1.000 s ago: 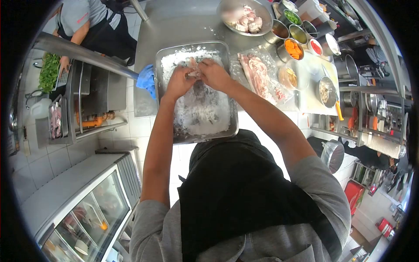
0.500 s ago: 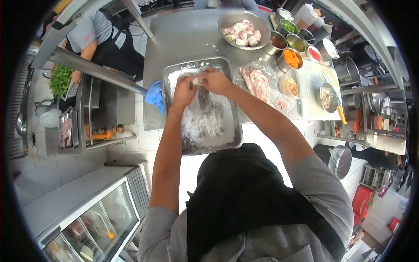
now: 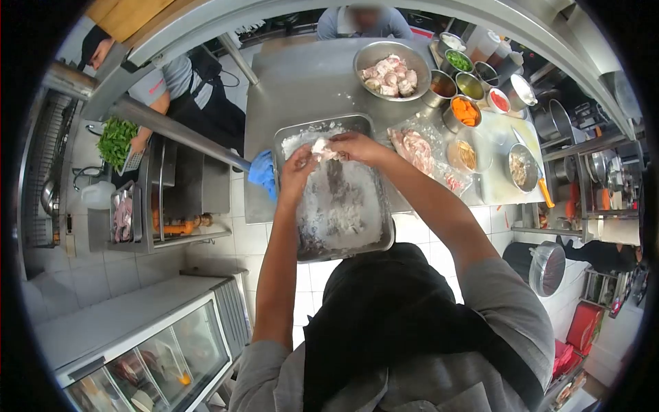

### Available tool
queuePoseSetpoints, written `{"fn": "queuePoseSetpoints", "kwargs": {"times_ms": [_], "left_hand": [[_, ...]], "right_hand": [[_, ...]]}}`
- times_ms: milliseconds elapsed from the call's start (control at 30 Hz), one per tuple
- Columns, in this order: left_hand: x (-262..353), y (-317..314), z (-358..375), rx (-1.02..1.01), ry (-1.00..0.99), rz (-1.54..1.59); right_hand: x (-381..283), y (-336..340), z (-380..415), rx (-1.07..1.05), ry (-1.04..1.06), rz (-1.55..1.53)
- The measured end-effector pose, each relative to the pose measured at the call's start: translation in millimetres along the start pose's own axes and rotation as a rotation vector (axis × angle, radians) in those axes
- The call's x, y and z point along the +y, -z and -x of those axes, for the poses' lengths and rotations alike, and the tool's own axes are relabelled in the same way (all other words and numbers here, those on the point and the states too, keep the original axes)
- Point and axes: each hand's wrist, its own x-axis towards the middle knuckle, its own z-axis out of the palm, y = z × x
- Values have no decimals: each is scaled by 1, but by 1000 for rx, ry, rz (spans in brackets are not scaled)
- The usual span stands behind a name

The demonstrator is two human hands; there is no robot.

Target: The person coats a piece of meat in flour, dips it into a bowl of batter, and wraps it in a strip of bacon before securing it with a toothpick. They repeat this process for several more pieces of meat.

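Observation:
A floured piece of meat (image 3: 321,148) is held between my two hands over the far part of a metal tray (image 3: 374,206) dusted with white flour. My left hand (image 3: 299,167) pinches its left side. On its right side, the fingers of my right hand (image 3: 353,147) are closed on it. Beyond the tray to the right, a steel bowl (image 3: 362,63) holds several floured meat pieces. Raw meat (image 3: 414,150) lies on clear plastic right of the tray.
Right of the bowl stand tubs with orange pieces (image 3: 465,112) and green pieces (image 3: 458,60). A knife with an orange handle (image 3: 546,193) rests near a bowl of pale pieces (image 3: 523,169). A blue cloth (image 3: 262,173) hangs left. Co-workers (image 3: 180,79) stand left and across the table.
The meat between my hands shows more clearly, raised and whitened with flour. The whole view has shifted, so the table appears lower and further right. The person across the table shows more.

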Motion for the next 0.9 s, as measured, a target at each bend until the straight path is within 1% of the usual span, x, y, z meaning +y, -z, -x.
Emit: {"fn": "queuePoseSetpoints", "kwargs": {"times_ms": [67, 100, 133, 200, 300, 333, 400, 433, 467, 500, 533, 567, 600, 633, 700, 733, 767, 833, 900], "left_hand": [[8, -2, 20, -99, 80, 276], [8, -4, 30, -98, 86, 340], [9, -5, 36, -95, 89, 341], [9, -8, 47, -166, 64, 448], [35, -19, 68, -203, 38, 547], [29, -18, 71, -214, 45, 547], [6, -13, 72, -170, 83, 334], [-4, -9, 76, -108, 110, 316], [18, -21, 83, -69, 70, 299], [7, -16, 82, -50, 138, 343], [14, -21, 86, -78, 73, 429], [27, -24, 92, -78, 134, 519], [8, -15, 90, -66, 171, 585], [10, -12, 94, -85, 195, 644], [8, -12, 102, -103, 218, 711], [7, -13, 106, -74, 253, 702], [5, -14, 108, -43, 286, 693], [-5, -18, 111, -17, 270, 654], [-1, -28, 112, 14, 256, 607]], "right_hand": [[-3, -5, 17, -162, -45, -340], [3, -8, 20, -224, -45, -379], [8, -10, 22, -226, -49, -379], [18, -15, 31, -336, -60, -450], [22, -25, 46, -362, -49, -432], [25, -29, 48, -351, -48, -438], [32, -37, 52, -410, -28, -469], [42, -34, 55, -393, -20, -479], [60, -35, 51, -365, -42, -480], [54, -32, 60, -296, -127, -411], [36, -32, 76, -206, -196, -249], [15, -32, 103, -28, -156, -81], [2, -30, 122, 137, -122, 91], [4, -15, 134, 158, -126, 92], [9, 31, 166, 274, 82, 244], [27, 63, 172, 355, 217, 155], [28, 96, 184, 502, 398, 398], [30, 158, 207, 757, 259, 595], [43, 216, 210, 886, 117, 943]]}}
